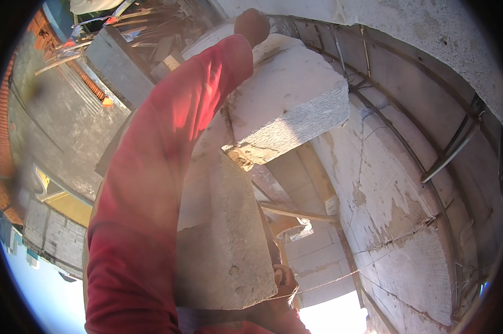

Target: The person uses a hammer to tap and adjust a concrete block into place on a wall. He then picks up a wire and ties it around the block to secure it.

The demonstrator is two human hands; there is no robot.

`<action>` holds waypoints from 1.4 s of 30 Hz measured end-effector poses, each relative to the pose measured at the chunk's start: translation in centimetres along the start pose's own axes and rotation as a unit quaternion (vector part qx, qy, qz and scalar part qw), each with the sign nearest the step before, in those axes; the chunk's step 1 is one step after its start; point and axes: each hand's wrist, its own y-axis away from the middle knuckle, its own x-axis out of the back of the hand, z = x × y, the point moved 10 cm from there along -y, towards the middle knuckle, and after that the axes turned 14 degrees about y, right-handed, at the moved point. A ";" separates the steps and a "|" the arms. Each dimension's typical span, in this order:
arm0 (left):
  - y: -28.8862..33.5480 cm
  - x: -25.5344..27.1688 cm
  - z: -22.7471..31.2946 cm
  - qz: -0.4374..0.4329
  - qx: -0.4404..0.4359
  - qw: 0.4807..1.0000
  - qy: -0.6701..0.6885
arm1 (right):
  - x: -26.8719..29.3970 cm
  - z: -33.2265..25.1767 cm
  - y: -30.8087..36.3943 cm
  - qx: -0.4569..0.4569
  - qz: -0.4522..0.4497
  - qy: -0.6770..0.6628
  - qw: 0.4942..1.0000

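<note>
My left arm, in a long red sleeve, reaches up and away from the lower left. At its end my left hand point(252, 28) is closed like a fist by the far end of a pale, rough block point(293, 92); whatever it grips is hidden. A large grey block point(223, 245) stands close in front of me, its top beside the sleeve. My right hand point(285, 281) shows only partly at the near right corner of this grey block. Its fingers are curled, and the block hides what they hold. A thin string point(340, 276) runs from near that corner toward the right wall.
On the right stands a block wall point(385, 206) with mortar smears and cracks. Metal bars point(413, 145) run along it. Wooden planks point(299, 212) cross the gap below. A grey board point(118, 67) and scrap wood point(162, 39) lie at upper left, near orange roof tiles point(1, 122).
</note>
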 end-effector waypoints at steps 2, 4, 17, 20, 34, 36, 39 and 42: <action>-1.3 -0.2 -1.6 0.084 -0.085 0.992 -0.036 | 0.1 0.3 -0.3 0.003 -0.004 0.003 1.000; -0.8 -0.2 -0.3 0.173 -0.163 0.971 -0.027 | 0.0 0.0 -0.4 -0.006 0.001 -0.010 1.000; 4.8 3.7 3.3 -0.056 0.040 0.933 0.354 | 0.7 -1.6 -0.5 0.026 0.018 -0.001 1.000; 4.6 3.4 4.3 -0.057 -0.011 0.944 0.324 | 0.8 -1.6 -0.6 0.044 0.028 -0.012 0.999; 4.2 2.7 5.0 -0.051 -0.045 0.961 0.269 | 0.4 -1.1 -0.4 -0.030 -0.013 -0.004 0.999; 4.0 1.4 2.3 -0.050 0.082 0.935 0.341 | 0.1 -0.7 -0.4 0.003 0.008 -0.014 1.000; 2.2 -0.4 2.0 -0.053 -0.024 0.967 0.247 | 0.1 -0.4 -0.5 0.049 0.028 -0.011 0.998; 0.1 -2.7 2.8 -0.071 -0.108 0.988 0.087 | 1.1 -2.0 -0.9 0.015 0.001 0.009 1.000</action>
